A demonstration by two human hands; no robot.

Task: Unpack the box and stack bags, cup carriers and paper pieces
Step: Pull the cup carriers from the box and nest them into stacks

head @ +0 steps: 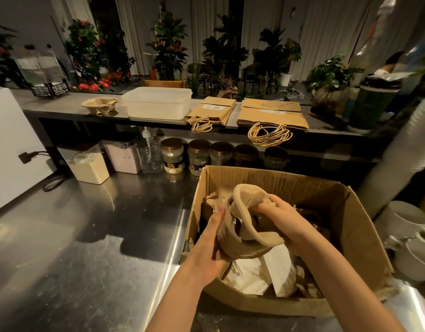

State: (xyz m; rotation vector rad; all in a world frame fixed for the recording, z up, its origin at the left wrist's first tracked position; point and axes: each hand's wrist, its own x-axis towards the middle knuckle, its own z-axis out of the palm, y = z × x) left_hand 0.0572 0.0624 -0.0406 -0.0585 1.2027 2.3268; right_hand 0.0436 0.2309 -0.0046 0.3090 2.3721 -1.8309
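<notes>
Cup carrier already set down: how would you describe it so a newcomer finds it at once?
Look along the raised grey shelf behind the steel counter. The cup carrier sits near its left end, just left of the white plastic tub. Unlike the flat brown bag stacks further right, it is a pale moulded pulp tray with round cup wells.

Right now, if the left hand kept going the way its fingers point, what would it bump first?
Probably the brown scrap just beyond the left hand, then the box's far wall. Depth is hard to judge here.
</notes>
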